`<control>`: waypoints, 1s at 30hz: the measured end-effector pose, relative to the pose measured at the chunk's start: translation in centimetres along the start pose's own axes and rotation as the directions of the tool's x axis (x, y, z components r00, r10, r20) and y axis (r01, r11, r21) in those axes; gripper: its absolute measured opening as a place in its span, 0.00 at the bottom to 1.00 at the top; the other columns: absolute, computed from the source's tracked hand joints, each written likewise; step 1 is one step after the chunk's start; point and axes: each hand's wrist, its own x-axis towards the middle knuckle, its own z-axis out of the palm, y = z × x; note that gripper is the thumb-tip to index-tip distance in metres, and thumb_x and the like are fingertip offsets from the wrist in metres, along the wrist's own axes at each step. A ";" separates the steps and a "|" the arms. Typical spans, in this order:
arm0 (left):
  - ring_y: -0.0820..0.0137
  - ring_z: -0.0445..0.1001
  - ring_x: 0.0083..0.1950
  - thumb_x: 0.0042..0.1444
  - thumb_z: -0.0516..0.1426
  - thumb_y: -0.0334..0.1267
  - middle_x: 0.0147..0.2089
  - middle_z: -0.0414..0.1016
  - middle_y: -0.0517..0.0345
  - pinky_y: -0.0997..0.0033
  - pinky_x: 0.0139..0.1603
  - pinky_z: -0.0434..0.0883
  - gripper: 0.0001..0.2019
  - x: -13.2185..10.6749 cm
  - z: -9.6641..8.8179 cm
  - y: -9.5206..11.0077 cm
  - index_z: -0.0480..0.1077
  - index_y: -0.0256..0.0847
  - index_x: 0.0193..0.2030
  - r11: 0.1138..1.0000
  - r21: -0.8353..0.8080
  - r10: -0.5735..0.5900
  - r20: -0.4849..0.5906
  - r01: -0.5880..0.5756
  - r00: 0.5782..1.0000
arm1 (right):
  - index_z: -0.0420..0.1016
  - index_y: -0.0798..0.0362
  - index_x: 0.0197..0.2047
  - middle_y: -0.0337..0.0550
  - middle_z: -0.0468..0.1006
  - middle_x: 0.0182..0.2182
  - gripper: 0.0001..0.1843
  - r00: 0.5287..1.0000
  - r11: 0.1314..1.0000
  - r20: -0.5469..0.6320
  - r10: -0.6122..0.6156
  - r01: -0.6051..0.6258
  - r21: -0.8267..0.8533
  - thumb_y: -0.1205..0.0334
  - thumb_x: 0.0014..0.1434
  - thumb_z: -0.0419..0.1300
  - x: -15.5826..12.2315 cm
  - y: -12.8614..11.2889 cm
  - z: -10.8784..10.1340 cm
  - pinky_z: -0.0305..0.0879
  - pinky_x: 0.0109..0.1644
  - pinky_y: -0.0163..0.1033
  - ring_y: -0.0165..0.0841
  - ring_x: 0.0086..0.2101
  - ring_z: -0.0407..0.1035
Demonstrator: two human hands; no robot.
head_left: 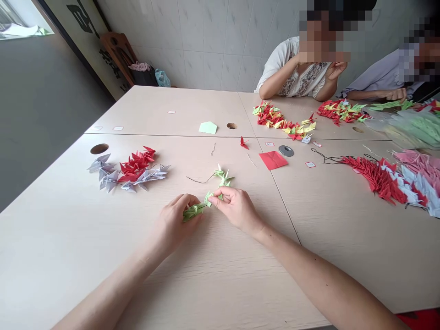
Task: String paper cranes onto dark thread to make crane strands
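Hands both on the crane strand, low over the desk (62, 238). My left hand (175, 220) is clenched round a tight stack of darker green origami cranes (193, 211); my right hand (237, 208) pinches a pale green crane (208, 199) w/ its fingertips (215, 199), right beside the stack. Paper's folded sharp, wings sticking out. More pale green cranes (223, 178) sit loose just past my right hand, and a dark thread (199, 180) runs out of them, curving left across the desk. Strand is mid-desk, right in front of me. Nearby: red & grey cranes (135, 165) to the left, red paper square (273, 160) to the right, pale green paper pentagon (208, 128) ahead. Co-worker's hand (395, 94) far side, on other green cranes (385, 106).
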 end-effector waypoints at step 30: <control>0.76 0.68 0.27 0.56 0.55 0.40 0.31 0.73 0.66 0.78 0.29 0.64 0.07 -0.1 0.4 0.2 0.66 0.44 0.41 0.989 -0.148 -0.019 -0.038 0.013 0.999 | 0.69 0.50 0.31 0.27 0.53 0.14 0.07 0.999 0.997 -0.023 0.049 -0.050 -0.061 0.57 0.58 0.58 -0.1 0.0 0.6 0.44 0.23 0.33 0.25 0.17 0.48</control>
